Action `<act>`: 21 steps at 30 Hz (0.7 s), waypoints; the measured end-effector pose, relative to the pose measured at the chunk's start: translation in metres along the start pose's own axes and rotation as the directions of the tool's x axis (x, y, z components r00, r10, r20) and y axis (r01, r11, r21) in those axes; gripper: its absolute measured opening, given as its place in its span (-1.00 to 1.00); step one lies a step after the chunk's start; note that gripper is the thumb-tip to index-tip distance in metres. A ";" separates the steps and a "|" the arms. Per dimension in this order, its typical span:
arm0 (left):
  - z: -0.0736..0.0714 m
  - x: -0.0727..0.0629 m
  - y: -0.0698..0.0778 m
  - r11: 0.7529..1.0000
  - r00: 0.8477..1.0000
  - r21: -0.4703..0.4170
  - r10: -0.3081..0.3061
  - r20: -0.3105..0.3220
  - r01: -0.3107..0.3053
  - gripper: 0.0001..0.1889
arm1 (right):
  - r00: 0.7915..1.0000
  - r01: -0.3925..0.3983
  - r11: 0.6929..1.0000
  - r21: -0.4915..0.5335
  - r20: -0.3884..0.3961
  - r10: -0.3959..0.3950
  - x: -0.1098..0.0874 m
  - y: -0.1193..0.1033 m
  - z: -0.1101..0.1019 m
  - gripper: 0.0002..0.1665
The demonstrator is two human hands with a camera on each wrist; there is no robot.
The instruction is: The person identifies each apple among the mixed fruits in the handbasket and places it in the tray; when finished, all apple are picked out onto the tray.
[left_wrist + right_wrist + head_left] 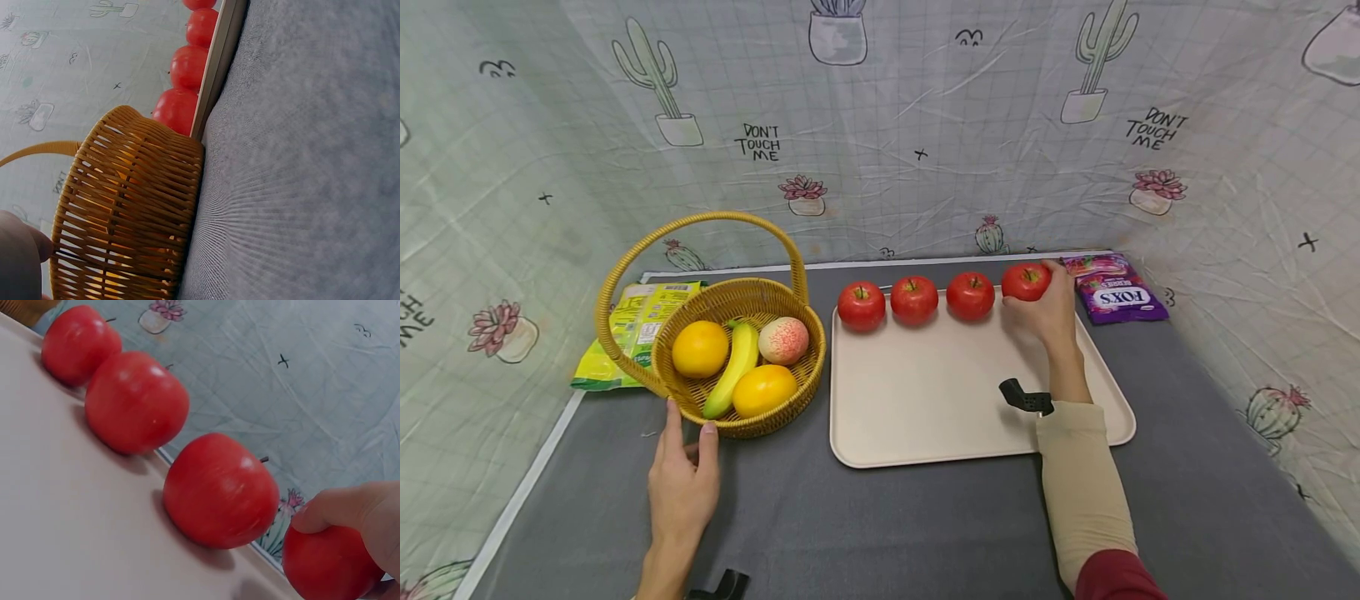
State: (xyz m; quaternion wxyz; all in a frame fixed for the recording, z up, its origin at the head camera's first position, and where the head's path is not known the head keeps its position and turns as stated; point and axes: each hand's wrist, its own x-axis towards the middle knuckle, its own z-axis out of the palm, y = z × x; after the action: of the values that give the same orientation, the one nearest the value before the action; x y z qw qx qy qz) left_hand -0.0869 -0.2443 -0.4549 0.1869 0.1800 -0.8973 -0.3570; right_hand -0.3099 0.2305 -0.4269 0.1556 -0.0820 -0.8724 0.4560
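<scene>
At the far right corner of the beige tray (925, 400), my right hand (1047, 304) grips a red apple (1026, 282) between thumb and fingers. Three more red apples (222, 490) stand in a row along the tray's back edge, to the left of the held one. My left hand (687, 479) touches the near left side of a woven basket (125, 212) with fairly straight fingertips. Inside the basket lie an orange (700, 349), a banana (735, 367), a pinkish peach (784, 340) and an orange-yellow mango-like fruit (765, 391).
A yellow-green packet (602, 354) lies behind and left of the basket, whose tall handle (715, 217) arches above it. The purple Fox's packet (1120, 292) rests right of the tray. Grey cloth (880, 533) covers the table, and a printed curtain (880, 125) hangs behind.
</scene>
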 end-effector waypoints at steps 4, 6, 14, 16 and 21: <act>0.000 0.000 0.000 1.000 1.000 0.001 -0.003 0.001 0.003 -0.27 | 0.998 -0.059 0.998 -0.024 0.028 0.059 0.001 0.004 0.001 0.11; 0.000 0.000 0.001 1.000 1.000 0.000 -0.003 0.000 0.003 -0.27 | 0.996 -0.081 0.996 -0.037 0.041 0.083 0.002 0.007 0.002 0.12; 0.000 0.000 0.001 1.000 1.000 0.000 -0.005 -0.003 0.005 -0.27 | 0.992 -0.101 0.994 -0.044 0.077 0.104 0.004 0.017 0.006 0.14; 0.000 0.000 0.001 1.000 1.000 0.001 -0.003 -0.005 0.003 -0.27 | 0.991 -0.102 0.994 -0.051 0.084 0.106 0.005 0.018 0.007 0.15; 0.001 0.000 0.001 1.000 1.000 0.006 -0.001 -0.005 0.001 -0.27 | 0.988 -0.109 0.993 -0.051 0.100 0.114 0.006 0.019 0.007 0.15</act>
State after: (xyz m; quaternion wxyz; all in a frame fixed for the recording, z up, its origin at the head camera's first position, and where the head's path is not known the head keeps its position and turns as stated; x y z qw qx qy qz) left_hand -0.0871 -0.2430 -0.4548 0.1883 0.1817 -0.8979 -0.3540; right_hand -0.3181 0.2377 -0.4453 0.0826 -0.1106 -0.8835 0.4477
